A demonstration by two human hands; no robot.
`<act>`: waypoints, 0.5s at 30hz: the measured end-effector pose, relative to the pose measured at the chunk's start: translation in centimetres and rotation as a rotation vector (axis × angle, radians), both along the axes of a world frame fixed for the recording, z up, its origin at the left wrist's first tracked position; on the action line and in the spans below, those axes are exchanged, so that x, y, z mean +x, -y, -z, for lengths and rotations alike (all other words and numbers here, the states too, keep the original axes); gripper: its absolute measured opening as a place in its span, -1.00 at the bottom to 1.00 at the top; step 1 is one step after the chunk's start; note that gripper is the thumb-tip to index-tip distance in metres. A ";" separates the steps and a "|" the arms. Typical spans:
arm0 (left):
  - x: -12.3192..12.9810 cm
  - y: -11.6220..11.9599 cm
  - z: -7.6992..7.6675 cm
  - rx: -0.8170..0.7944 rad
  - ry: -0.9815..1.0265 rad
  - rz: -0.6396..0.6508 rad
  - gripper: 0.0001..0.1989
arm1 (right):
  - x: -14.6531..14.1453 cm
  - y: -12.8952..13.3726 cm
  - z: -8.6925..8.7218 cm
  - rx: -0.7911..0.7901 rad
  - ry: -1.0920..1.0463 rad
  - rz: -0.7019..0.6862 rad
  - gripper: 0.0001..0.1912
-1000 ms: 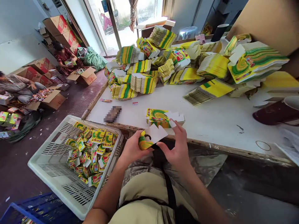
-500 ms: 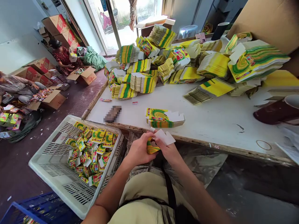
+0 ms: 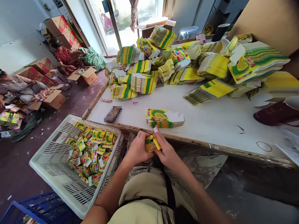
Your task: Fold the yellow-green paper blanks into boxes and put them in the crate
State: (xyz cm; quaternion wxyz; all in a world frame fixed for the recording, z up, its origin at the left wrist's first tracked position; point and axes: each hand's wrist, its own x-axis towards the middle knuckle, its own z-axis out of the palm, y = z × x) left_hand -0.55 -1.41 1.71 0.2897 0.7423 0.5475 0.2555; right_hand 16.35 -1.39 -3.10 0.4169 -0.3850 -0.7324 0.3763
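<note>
small yellow carton point(image 3: 148, 145) held in both hands, just off the desk point(image 3: 215, 124) edge
left hand point(image 3: 138, 147) fingers wrapped around carton body; right hand point(image 3: 166, 150) fingers gripping its end flap. carton stack point(image 3: 158, 119) on desk just beyond. white basket point(image 3: 62, 179) at left holds more yellow cartons point(image 3: 101, 137).

Clock from hands, 12 = fwd. R hand point(image 3: 166, 149) is near tbl point(image 3: 217, 121) edge; small stack point(image 3: 161, 118) blocks at 12, just past fingertips, contact unclear. Beyond it, a strip of open tbl, then heap point(image 3: 143, 84) walls off 11–2. Widest lane: open tbl approx 2, btwn loose stack point(image 3: 206, 93) at 1–2 & cup point(image 3: 273, 113) at 2–3. Blurred item point(image 3: 113, 114) at 10. Crate point(image 3: 54, 189) rim at 8–9 obstructs L hand point(image 3: 137, 147); room over it, more on outer side, boxes point(image 3: 93, 154) crowd inner.
</note>
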 end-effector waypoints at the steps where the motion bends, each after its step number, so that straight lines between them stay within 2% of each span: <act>1: 0.1 0.0 0.0 0.026 0.002 -0.006 -0.50 | -0.4 0.0 0.4 -0.045 -0.052 0.050 -0.28; 4: 0.4 0.0 0.2 0.088 0.010 -0.027 -0.50 | -1.2 0.1 0.9 -0.122 -0.145 0.126 -0.31; 8: 0.4 0.1 0.7 0.101 0.015 -0.035 -0.50 | -1.2 -0.1 0.9 -0.098 -0.153 0.058 -0.34; 10: 0.3 0.1 0.9 0.091 0.005 -0.018 -0.42 | -0.5 -0.6 1.1 -0.115 -0.164 0.056 -0.38; 13: -0.3 -0.1 0.9 0.076 -0.040 0.008 -0.27 | 0.7 -1.3 0.9 -0.156 -0.183 0.167 -0.40; 15: -0.8 -0.1 0.9 0.070 -0.050 -0.005 -0.30 | 1.1 -1.5 0.4 -0.103 -0.142 0.185 -0.36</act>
